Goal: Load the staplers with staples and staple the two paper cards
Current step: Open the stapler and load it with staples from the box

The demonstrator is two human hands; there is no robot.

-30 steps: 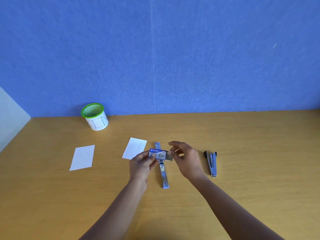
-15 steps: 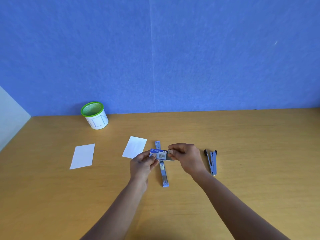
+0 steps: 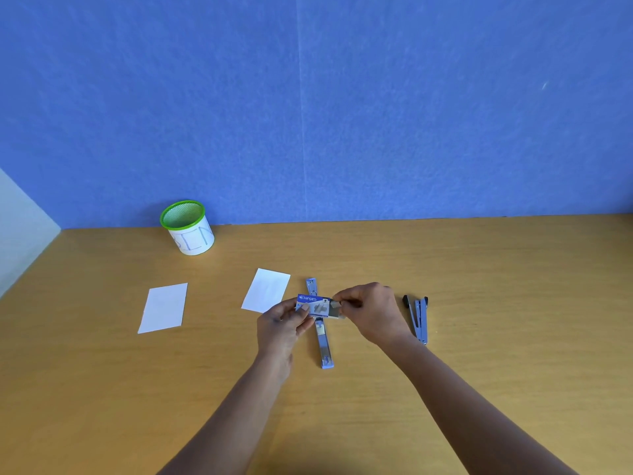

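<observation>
My left hand [image 3: 281, 323] holds a small blue box of staples [image 3: 313, 305] by its left end, just above the table. My right hand [image 3: 373, 311] pinches the grey inner tray [image 3: 336, 308] that sticks out of the box's right end. Under the box a light-blue stapler [image 3: 322, 341] lies unfolded flat, pointing away from me. A second light-blue stapler [image 3: 419, 317] lies shut to the right of my right hand. Two white paper cards rest on the table: one [image 3: 164, 307] at the left, one [image 3: 267, 289] just left of the box.
A white cup with a green mesh rim [image 3: 187, 228] stands at the back left near the blue wall. The wooden table [image 3: 513, 303] ends at a white wall on the far left.
My right hand went from spread fingers beside the box to a pinch on the grey tray at its right end. The left hand and box stayed nearly still.
</observation>
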